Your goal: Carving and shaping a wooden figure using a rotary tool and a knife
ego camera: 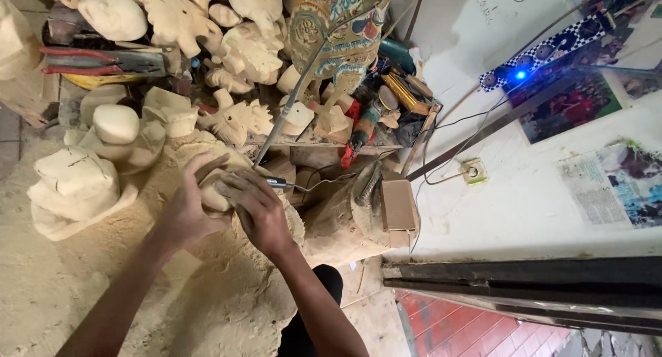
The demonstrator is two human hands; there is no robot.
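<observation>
Two hands carve a small pale wood piece over a heap of sawdust.

The left hand (185, 212) wraps its fingers around the wood piece (215, 191), low and left of middle. The right hand (258, 212) has its fingers closed on a thin metal tool (276, 183) with a cable (331, 179), its tip hidden at the wood. The hands touch, so a slip could nick a finger or gouge the wood. Unpainted carvings (114, 129) and a painted figure (338, 33) crowd the far side.
</observation>
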